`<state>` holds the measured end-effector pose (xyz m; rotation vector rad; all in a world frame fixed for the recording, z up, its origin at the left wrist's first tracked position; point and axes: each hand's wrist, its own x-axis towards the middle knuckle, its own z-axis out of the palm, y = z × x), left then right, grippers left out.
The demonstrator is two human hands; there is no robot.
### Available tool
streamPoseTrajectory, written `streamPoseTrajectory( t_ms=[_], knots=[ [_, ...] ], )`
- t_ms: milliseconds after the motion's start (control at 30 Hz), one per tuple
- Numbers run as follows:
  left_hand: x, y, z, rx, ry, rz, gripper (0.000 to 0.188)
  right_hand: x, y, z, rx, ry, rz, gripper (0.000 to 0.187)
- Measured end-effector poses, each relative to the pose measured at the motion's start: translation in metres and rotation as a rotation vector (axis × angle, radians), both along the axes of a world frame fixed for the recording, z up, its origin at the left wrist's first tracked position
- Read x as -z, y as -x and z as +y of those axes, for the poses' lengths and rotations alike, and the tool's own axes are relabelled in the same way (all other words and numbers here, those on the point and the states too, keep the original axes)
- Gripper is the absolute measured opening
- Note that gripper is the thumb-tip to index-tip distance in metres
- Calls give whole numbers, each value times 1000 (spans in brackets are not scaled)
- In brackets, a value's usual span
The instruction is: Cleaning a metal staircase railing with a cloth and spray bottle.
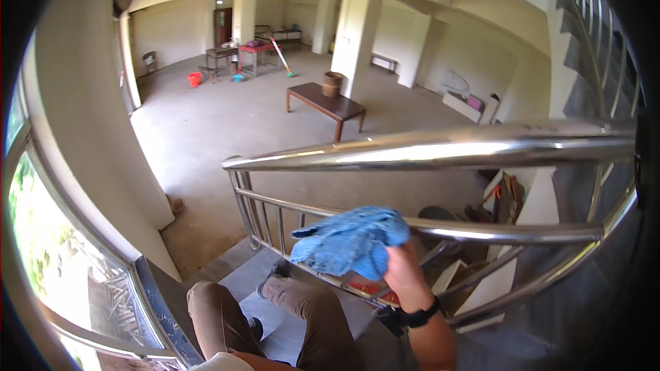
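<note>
My right hand (404,271) is closed round a bunched blue cloth (354,240), its fingers mostly hidden by the folds. The cloth lies over the lower bar (509,232) of a steel stair railing, draped to the left of the hand. Above it runs the thick, shiny handrail (426,150), which no hand touches. A dark band circles my right wrist. Of my left side, only a small patch of bare skin shows at the bottom edge; the left hand itself is out of sight.
My legs (309,309) are on grey stair steps (275,340). A window (75,261) lines the left side. Beyond the railing, a brown table (313,99) carries a wooden bucket (332,84). Stairs (581,82) rise at the right. Farther back are a red bucket (194,80) and a red table (256,48).
</note>
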<state>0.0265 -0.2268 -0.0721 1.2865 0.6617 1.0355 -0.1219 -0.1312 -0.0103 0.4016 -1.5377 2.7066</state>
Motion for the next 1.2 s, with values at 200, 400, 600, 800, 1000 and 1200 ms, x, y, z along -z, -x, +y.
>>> streamPoseTrajectory(
  t_ms=[200,400,600,800,1000,1200],
  knots=[
    [-18,2,27,-62,-113,49,30,-47,-36,55,177,217,-16,55],
    [-43,7,41,-129,-214,56,29,-115,-73,121,454,545,352,59],
    [-26,27,14,-169,-112,8,28,-76,-53,108,797,556,563,58],
    [-7,20,-36,-243,19,-91,28,-72,26,57,498,641,614,56],
    [31,21,-60,-323,26,-33,32,-81,82,31,524,735,607,52],
    [68,18,-95,-238,173,-109,38,-50,134,-59,435,680,344,50]
  ],
)
